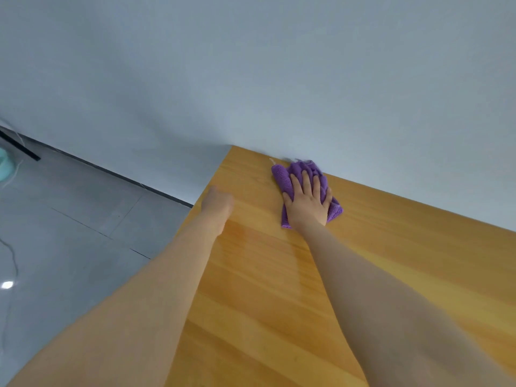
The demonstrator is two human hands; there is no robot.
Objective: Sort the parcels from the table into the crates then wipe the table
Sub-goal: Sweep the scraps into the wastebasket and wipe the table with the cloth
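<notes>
Two bare arms reach over the wooden desk (pixel 279 289); no parcels or crates are in view, so I judge the sorting done and the wiping under way.

- Purple cloth (pixel 283 177): bunched and folded, lying on the desk at its far edge near the far left corner, its far end up against the grey wall (pixel 251 65). Its long axis runs away from the person, roughly in line with the right forearm.
- Right hand (pixel 307 202): directly on top of the cloth. The grip is open and flat, fingers spread and straight, palm pressing the cloth down rather than clutching it. Cloth shows past the fingertips and on both sides of the hand.
- Left hand (pixel 217 202): at the desk's left edge, well apart from the cloth and blurred. I cannot tell whether its grip is curled over the edge or just resting there.
- The right hand is the working one. With the wall just ahead, the likely stroke is back towards the person or sideways along the far edge.
- Grey tiled floor (pixel 83 205) lies to the left.
</notes>
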